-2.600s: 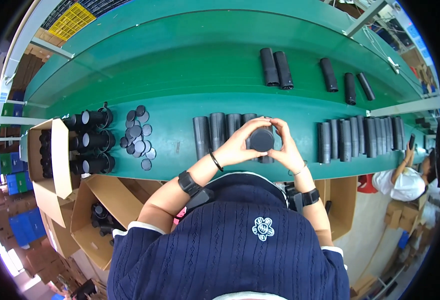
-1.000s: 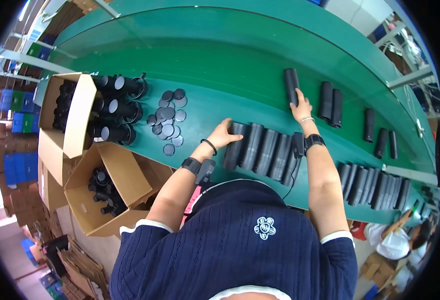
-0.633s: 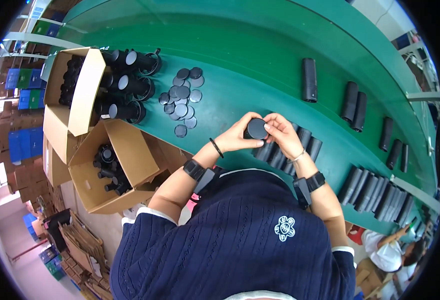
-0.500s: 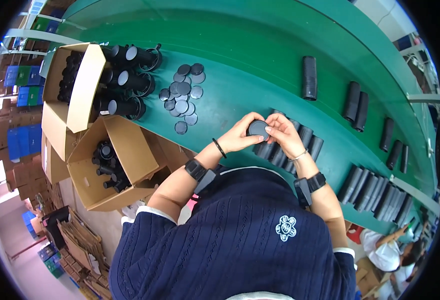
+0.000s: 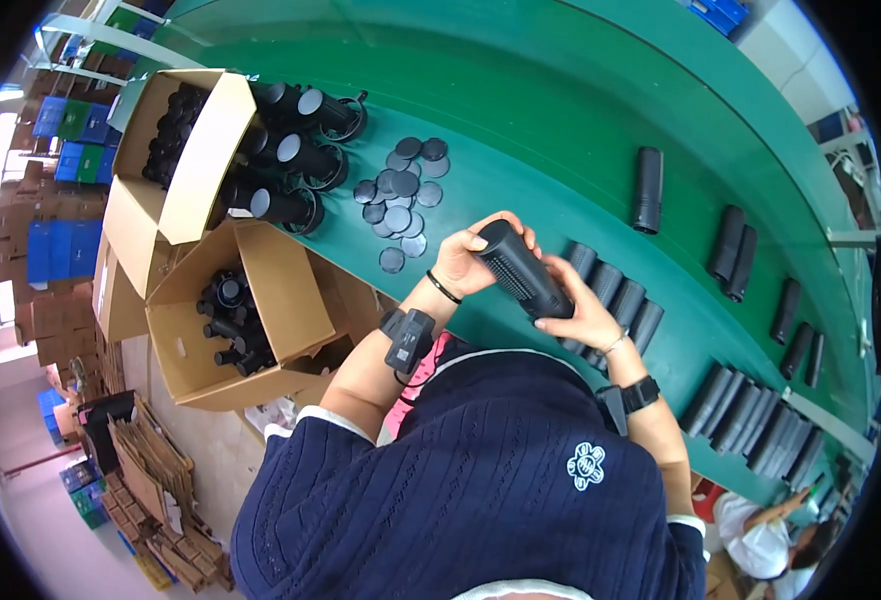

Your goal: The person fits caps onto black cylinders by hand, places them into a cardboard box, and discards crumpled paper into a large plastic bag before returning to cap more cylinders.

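Note:
Between my two hands is a black cylindrical housing [image 5: 525, 272] with a perforated patch on its side, lying at a slant above the green bench. My left hand [image 5: 465, 262] wraps its upper left end, the thumb beside the round end face. Around the lower right end are the fingers of my right hand [image 5: 582, 312]. Several similar black cylinders [image 5: 610, 284] lie in a row just beyond my right hand, partly hidden by it. Left of my hands, flat round black discs [image 5: 397, 221] are scattered loosely on the bench.
Black cylinders with ring-shaped ends [image 5: 305, 155] lie at the left beside an open carton [image 5: 207, 150]. Nearer stands another carton [image 5: 195, 365] holding black parts. More cylinders [image 5: 750, 415] line the right side. A co-worker [image 5: 755, 530] is at the far lower right.
The round end filled the view between my fingers before; now the cylinder is tilted, its perforated side showing. My right hand has slid down to its lower end. The whole view has shifted slightly.

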Available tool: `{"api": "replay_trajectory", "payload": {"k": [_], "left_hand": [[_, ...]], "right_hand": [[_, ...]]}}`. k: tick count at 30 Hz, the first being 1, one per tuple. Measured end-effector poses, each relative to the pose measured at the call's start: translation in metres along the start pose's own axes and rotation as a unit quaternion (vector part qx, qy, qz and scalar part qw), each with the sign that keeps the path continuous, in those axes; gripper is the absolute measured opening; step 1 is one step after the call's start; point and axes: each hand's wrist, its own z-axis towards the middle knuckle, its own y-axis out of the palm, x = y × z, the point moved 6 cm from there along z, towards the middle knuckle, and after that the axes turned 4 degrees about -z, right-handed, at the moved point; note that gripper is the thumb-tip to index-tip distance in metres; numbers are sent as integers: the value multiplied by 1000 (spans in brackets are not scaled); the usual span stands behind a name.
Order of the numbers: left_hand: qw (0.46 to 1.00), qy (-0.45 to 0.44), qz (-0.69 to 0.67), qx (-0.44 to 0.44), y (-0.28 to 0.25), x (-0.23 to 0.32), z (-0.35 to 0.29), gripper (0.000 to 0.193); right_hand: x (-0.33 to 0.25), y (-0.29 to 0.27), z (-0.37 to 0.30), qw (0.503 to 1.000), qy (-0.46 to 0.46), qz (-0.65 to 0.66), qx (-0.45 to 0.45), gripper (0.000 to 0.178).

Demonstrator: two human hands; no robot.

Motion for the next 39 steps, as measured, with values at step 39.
{"api": "replay_trajectory", "payload": {"k": [39], "left_hand": [[670,-129,713,161,-77,-86,77,87]], "right_hand": [[109,-276,-84,819,171,-66,544,71]]}}
